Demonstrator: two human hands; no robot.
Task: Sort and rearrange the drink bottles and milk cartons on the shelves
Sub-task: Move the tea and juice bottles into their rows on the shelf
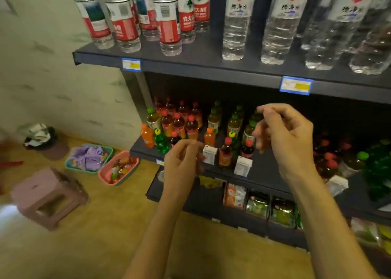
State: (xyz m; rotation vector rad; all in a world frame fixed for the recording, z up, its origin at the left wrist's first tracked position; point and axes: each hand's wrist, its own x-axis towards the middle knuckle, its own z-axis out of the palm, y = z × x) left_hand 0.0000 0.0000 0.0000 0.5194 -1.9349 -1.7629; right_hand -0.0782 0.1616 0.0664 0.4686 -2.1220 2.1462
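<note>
The middle shelf point(266, 168) holds several small drink bottles: red-capped cola point(192, 127), green-capped tea point(233, 124), orange soda point(147, 135) and a green soda bottle point(161, 140). Small white milk cartons point(209, 154) point(243, 165) stand near its front edge, and another carton point(336, 184) lies farther right. My left hand point(182, 162) hovers in front of the shelf just left of the first carton, fingers loosely curled and holding nothing. My right hand point(283, 134) is raised before the tea bottles, fingers also loosely curled and empty.
Large water bottles point(169, 24) fill the top shelf point(211, 67). Snack packets point(234, 195) sit on the bottom shelf. On the floor to the left are a pink basket point(118, 168) with bottles, a teal basket point(88, 158) and a pink stool point(46, 196). A wall stands on the left.
</note>
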